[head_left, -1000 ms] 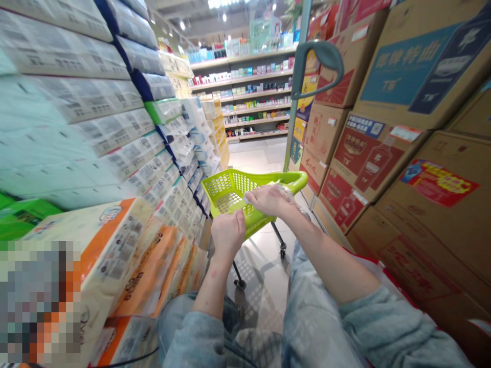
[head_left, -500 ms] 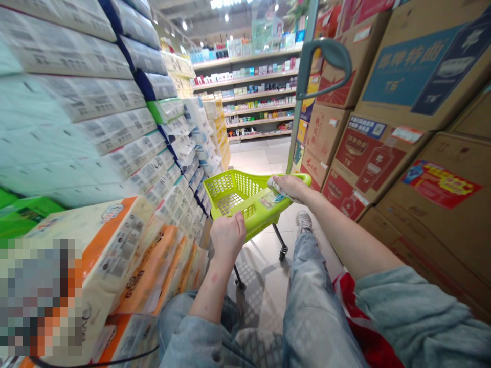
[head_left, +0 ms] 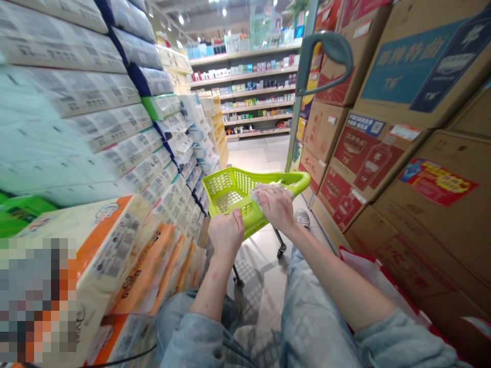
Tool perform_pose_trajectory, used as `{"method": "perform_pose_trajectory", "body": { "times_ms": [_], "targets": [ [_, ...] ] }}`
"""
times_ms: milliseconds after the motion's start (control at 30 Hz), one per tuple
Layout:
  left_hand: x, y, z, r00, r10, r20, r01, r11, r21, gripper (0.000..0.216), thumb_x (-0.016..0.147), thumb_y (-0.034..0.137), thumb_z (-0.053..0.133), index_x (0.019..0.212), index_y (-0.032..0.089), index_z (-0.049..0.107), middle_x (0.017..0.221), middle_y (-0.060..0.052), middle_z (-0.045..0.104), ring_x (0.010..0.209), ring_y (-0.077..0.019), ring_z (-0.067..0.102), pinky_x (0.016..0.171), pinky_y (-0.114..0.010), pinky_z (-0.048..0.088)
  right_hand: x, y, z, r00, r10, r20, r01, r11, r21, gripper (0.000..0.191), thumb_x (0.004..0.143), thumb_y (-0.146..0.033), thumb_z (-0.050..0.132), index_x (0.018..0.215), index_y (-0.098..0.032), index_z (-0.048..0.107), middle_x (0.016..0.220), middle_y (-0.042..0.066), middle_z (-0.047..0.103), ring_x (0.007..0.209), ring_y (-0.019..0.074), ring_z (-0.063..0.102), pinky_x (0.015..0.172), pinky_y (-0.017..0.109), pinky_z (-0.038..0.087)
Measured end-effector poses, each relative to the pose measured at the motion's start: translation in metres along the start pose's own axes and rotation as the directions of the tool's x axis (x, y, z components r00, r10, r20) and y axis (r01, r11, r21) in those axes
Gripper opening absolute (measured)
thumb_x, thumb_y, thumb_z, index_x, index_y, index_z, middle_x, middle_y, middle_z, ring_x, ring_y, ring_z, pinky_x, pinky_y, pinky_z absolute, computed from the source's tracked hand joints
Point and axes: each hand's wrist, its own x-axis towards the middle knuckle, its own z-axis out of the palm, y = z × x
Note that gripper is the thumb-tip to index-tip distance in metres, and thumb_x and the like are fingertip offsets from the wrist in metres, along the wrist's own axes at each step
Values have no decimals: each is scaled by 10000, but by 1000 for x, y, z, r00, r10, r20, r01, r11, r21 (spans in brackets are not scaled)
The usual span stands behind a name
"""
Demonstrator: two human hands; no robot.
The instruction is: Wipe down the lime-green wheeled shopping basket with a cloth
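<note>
A lime-green shopping cart [head_left: 226,181] with a perforated basket stands in front of me on thin grey legs with castors. My left hand [head_left: 226,232] is closed round the near left end of its handle rim. Pressed over the middle of that rim is my right hand [head_left: 275,204], with a crumpled white cloth or tissue [head_left: 256,194] under its fingers. The palm hides most of the white piece, so I cannot tell which it is. Past my right hand, the right end of the handle [head_left: 305,179] shows bare.
Wrapped tissue packs [head_left: 103,97] are stacked high on the left. Cardboard cartons [head_left: 406,66] rise on the right, beside a grey-green post with a loop handle [head_left: 345,61]. Shelves of small goods [head_left: 261,89] cross the back. A red-and-white bag [head_left: 378,278] lies by my right leg.
My right hand has slid left along the cart's handle with the white piece, from near the right end to the middle. My left hand keeps its grip.
</note>
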Motion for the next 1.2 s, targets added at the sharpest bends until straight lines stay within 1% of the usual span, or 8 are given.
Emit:
{"method": "perform_pose_trajectory", "body": {
  "times_ms": [167,300,400,500,600,733,967,1200],
  "targets": [
    [-3,-1,-2,999,41,-2,-41,999,9,705,968,344,81,766,101,711,694,-140,667,664,-202,601,656,-319,385,-13,-19,1,985,-173,-7,173,982,73,343,958,-295,364,1110,-185,652,1190,51,662,1193,185,526,1062,360,345],
    [-6,-2,-4,997,81,-10,-81,997,-16,645,964,340,136,744,115,700,679,-131,661,670,-200,599,655,-311,378,-10,9,-5,972,-237,4,234,962,141,367,962,-294,333,1134,-195,641,1232,52,639,1208,178,525,1049,372,381],
    [-8,-1,-5,996,85,-2,-85,996,-33,614,953,338,165,729,134,699,666,-127,657,678,-209,599,657,-316,381,-5,50,-10,993,-115,-42,120,978,171,447,979,-346,252,1129,-181,639,1229,78,636,1163,191,560,1002,390,426],
    [-9,2,-6,997,80,2,-80,996,-32,625,950,333,150,723,138,699,663,-130,657,680,-220,597,665,-327,383,0,88,-13,999,35,-36,-30,990,141,568,983,-411,162,1013,-176,678,1008,92,710,1021,210,625,969,425,445],
    [-10,6,-6,997,77,-14,-78,997,-30,623,952,331,148,724,139,695,659,-124,655,679,-217,596,677,-328,387,4,104,-11,994,110,-18,-108,989,102,617,981,-433,131,905,-193,695,879,85,718,956,212,637,993,438,419],
    [-11,13,-7,998,50,-28,-50,999,-17,597,957,329,156,756,143,687,649,-107,651,664,-208,594,678,-320,383,1,89,-5,986,145,-87,-137,986,98,559,987,-387,160,990,-182,679,1045,97,702,1067,221,601,1041,456,361],
    [-8,20,-7,997,37,-63,-40,998,-48,510,971,330,166,934,158,644,703,-87,668,692,-196,617,679,-292,373,-22,18,-2,996,-45,-83,55,991,120,366,967,-283,321,1179,-188,603,1226,67,634,1215,197,503,1110,435,276],
    [-10,19,-13,988,-118,-95,60,882,-467,432,969,391,242,1227,153,495,989,-96,698,931,-215,643,811,-316,429,-18,-13,-7,979,-198,41,193,976,98,315,955,-301,382,988,-218,684,1106,39,690,1172,193,522,1048,386,347]
  ]
}}
